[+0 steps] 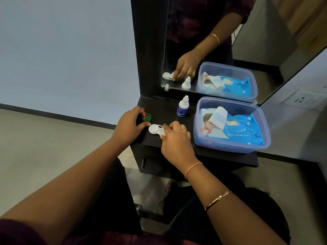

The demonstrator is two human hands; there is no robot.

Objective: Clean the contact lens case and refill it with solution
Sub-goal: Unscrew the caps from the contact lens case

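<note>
Two hands grip round green cap, glossy white case.

- The table is black, and so is the frame of the mirror behind it.
- Contact lens case, near the table's front edge: white.
- Cap, left of the case: green.
- Solution bottle, behind the case: white with a dark blue label.
- Plastic box, right of the case: translucent lilac-blue.
- Wipes pack inside the box: bright blue with white lettering.
- Wall, left of the table: pale blue-grey.
- Floor: beige.
</note>
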